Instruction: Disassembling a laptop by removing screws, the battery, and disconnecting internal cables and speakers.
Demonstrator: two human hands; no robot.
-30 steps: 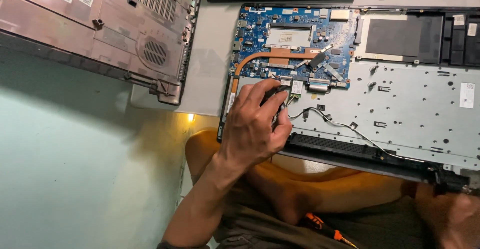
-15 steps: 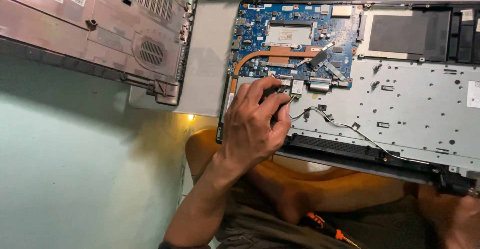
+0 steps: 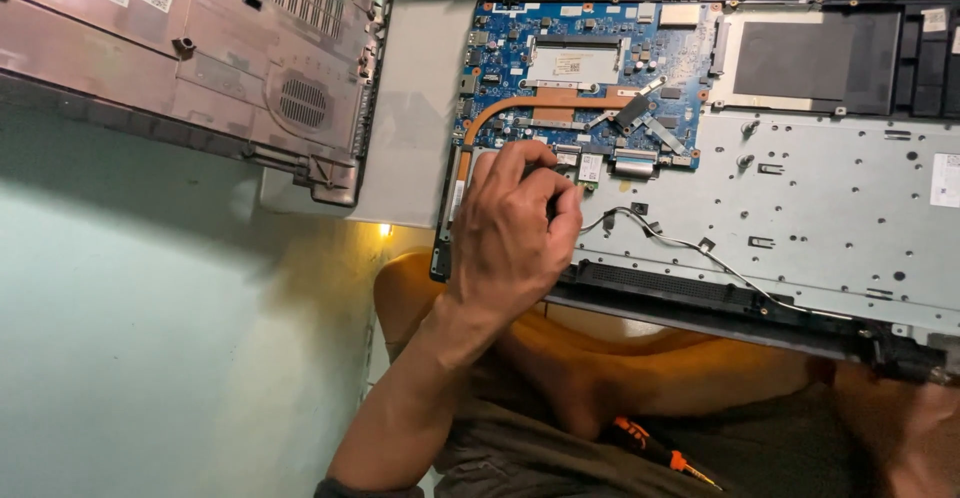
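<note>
Curling over the opened laptop (image 3: pixel 800 208), the left hand (image 3: pixel 515 228) has its fingers (image 3: pixel 540 193) bunched together beside the blue circuit board (image 3: pixel 580 68); whether they grip anything cannot be told.

There is one view only, from a camera on the person's head, looking steeply down over their own lap. It sits close: the opened laptop (image 3: pixel 700 158) fills most of the right and far part of the picture, its near edge lying over the crossed bare legs (image 3: pixel 640 368) at the bottom. The left hand (image 3: pixel 515 233) comes up from the near edge into the middle. To the far left the removed bottom cover (image 3: pixel 190 58) is cut by the picture's edge, and the pale floor (image 3: pixel 150 358) fills the near left. The laptop's right end runs out of view, so that side is not seen.
</note>
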